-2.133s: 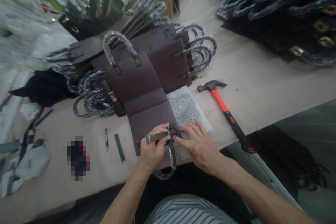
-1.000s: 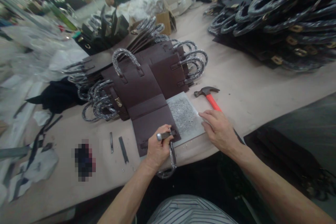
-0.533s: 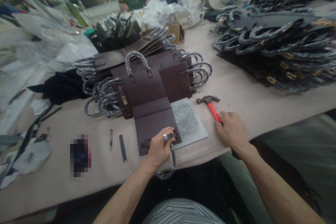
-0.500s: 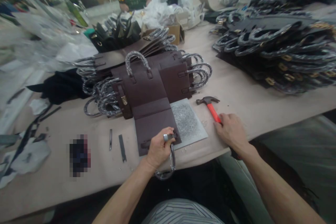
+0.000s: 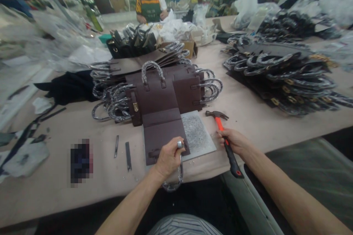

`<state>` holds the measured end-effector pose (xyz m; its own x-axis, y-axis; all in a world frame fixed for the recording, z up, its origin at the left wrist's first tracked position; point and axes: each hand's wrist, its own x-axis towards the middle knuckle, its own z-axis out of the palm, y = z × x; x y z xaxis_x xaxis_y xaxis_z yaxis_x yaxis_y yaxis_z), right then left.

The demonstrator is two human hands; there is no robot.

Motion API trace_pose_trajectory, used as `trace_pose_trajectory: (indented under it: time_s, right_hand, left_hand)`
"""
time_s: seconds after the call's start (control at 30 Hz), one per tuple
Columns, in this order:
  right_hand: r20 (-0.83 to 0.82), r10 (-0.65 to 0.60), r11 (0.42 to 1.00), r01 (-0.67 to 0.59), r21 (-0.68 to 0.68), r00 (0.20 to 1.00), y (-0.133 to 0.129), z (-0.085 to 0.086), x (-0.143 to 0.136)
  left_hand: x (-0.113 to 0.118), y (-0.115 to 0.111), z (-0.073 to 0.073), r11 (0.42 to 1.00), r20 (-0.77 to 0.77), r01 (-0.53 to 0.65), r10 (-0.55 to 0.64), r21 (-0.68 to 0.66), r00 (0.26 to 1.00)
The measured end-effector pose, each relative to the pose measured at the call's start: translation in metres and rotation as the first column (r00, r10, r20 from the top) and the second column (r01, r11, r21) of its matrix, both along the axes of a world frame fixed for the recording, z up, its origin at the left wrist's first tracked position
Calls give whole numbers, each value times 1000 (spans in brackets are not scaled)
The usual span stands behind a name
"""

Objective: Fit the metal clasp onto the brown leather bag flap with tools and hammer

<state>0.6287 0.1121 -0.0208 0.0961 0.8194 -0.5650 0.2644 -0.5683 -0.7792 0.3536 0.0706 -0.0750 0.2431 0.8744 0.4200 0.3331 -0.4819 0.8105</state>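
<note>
My left hand (image 5: 168, 158) is closed around a short metal punch (image 5: 179, 144), its silver end up, over the near right corner of a dark brown leather bag panel (image 5: 165, 134). The panel lies partly on a grey speckled slab (image 5: 200, 132). A plastic-wrapped handle (image 5: 180, 176) hangs from the panel below that hand, past the table edge. To the right, my right hand (image 5: 234, 139) grips a claw hammer (image 5: 220, 123) near the top of its red and black handle. Its head points away from me, beside the slab.
Stacked brown bag panels (image 5: 187, 91) with wrapped handles stand behind the slab. A pile of black bag pieces (image 5: 286, 69) covers the right side. Two thin strips (image 5: 128, 156) lie left of the slab. A co-worker (image 5: 151, 7) is across the table.
My right hand has shifted on the hammer, and its black grip now shows below my fingers. My left hand keeps the punch at the panel corner. The camera view has tilted up slightly.
</note>
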Motion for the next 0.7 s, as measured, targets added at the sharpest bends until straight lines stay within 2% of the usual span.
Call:
trace_pose_trajectory:
  time_s: [0.1,0.17,0.2,0.23,0.3,0.4,0.47,0.53,0.6,0.63,0.7]
  right_hand:
    - [-50,-77,994,81,74,996,-14,27,-17]
    - [34,-76,966,65,251,997,-31,56,-23]
    - [136,-55,930,1,367,989,-41,72,-25]
    - [269,-31,875,-104,472,963,-51,87,-26]
    - [538,19,720,-385,577,842,-69,108,-29]
    - [800,68,482,-722,497,596,-83,121,-35]
    - [878,75,404,-820,406,472,-86,124,-39]
    - [888,28,384,-825,414,459,-87,128,-42]
    - [841,-109,411,-747,523,529,-90,133,-44]
    - [807,-196,406,-703,584,557,-92,134,-45]
    - [793,-257,379,-698,608,552,-94,134,-47]
  left_hand:
    - [1,0,2,1000,-17,-4,4,-13,1000]
    - [2,0,3,1000,-44,4,-6,-29,999]
    - [2,0,3,999,-58,11,-13,-40,998]
    - [3,0,3,999,-70,15,-19,-49,997]
    - [4,1,4,998,-81,19,-24,-55,996]
    - [4,1,5,999,-80,12,-15,-37,997]
    - [4,2,5,1000,-80,7,-9,-19,997]
    - [4,2,4,1000,-80,12,-13,-16,997]
    - [4,2,4,999,-80,23,-25,-27,996]
    - [4,1,4,999,-81,26,-28,-30,996]
    - [4,1,4,1000,-91,17,-19,-22,996]
